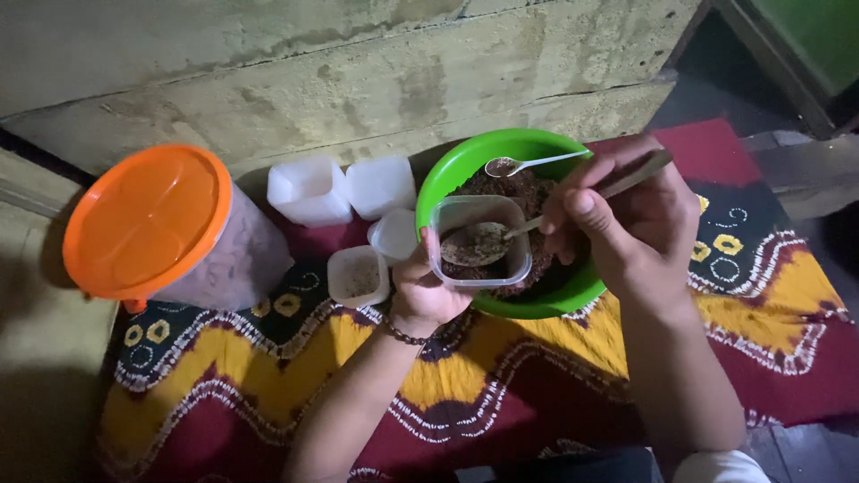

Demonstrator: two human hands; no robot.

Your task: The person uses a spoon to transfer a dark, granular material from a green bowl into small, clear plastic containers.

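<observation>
Left hand: the left hand (428, 288) grips a small clear tub (480, 240) by its near edge, thumb on the rim, and holds it up over the green bowl (465, 163).
Right hand: the right hand (631, 228) is closed around the handle of a metal spoon (488, 241), pinching it between thumb and fingers.
Spoon: its round end sits inside the clear tub, with brown crumbly stuff on it.
Green bowl: it rests on the cloth by the wall and has dark brown crumbly food (519, 192) in it.
White spoon: a white plastic spoon (528, 164) lies on the far side of the green bowl, its scoop on the food.
Little tubs: a small tub with brown bits (358, 276) stands just left of the left hand, next to a round white lid (395, 234). Two white square tubs (344, 189) stand behind, near the wall.
Big jar: a big jar with an orange lid (148, 219) stands far left.
Cloth: a red, yellow and black patterned cloth (501, 376) lies under everything.
</observation>
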